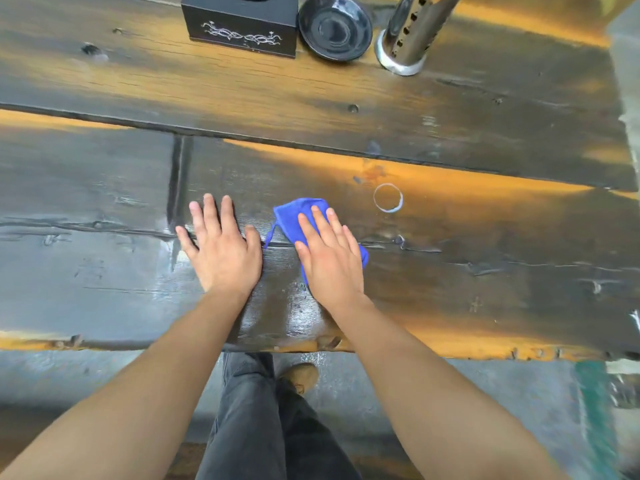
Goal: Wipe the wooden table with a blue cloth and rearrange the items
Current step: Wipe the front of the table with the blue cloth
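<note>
A folded blue cloth lies on the dark wooden table near its front edge. My right hand presses flat on top of the cloth, fingers spread, covering most of it. My left hand rests flat and empty on the bare wood just left of the cloth, fingers apart. A white ring mark shows on the wood a little right of the cloth and farther back. At the far edge stand a black box with white ornament, a dark saucer and a perforated metal cylinder.
The table's front edge runs across the lower part of the view. Below it are my dark trousers, a tan shoe and grey floor. A seam between planks lies left of my left hand.
</note>
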The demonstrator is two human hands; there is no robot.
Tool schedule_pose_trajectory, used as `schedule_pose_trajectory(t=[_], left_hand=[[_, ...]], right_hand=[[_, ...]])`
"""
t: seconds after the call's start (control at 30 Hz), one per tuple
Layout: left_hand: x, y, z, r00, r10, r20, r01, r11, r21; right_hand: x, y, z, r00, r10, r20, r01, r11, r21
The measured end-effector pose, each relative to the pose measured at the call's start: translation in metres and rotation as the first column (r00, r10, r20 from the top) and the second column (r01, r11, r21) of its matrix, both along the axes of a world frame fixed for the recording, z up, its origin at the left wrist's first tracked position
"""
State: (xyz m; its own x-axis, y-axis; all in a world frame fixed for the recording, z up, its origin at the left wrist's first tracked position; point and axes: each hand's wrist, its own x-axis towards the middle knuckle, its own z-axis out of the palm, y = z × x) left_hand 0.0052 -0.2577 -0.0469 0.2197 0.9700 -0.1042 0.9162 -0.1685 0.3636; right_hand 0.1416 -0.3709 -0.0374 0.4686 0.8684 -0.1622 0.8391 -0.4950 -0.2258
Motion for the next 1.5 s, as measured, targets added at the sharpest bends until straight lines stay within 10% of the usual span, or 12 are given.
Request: schedule_pose_trajectory(t=[0.4, 1.1, 1.5], left_hand=[[0.005, -0.002, -0.014, 0.994, -0.002, -0.108, 0.009, 0.998, 0.067], [0.006, -0.003, -0.014, 0.993, -0.008, -0.118, 0.016, 0.998, 0.067], [0.004, -0.003, -0.013, 0.998, -0.006, -0.055, 0.010, 0.996, 0.084]], right_hand=[[0.107, 0.050, -0.003, 0.916, -0.401, 0.013, 0.401, 0.916, -0.013], [0.148, -0.118, -0.003, 0.598, -0.800, 0.057, 0.799, 0.600, 0.037], [-0.021, -0.120, -0.003, 0.983, -0.181, 0.031, 0.181, 0.983, -0.021]])
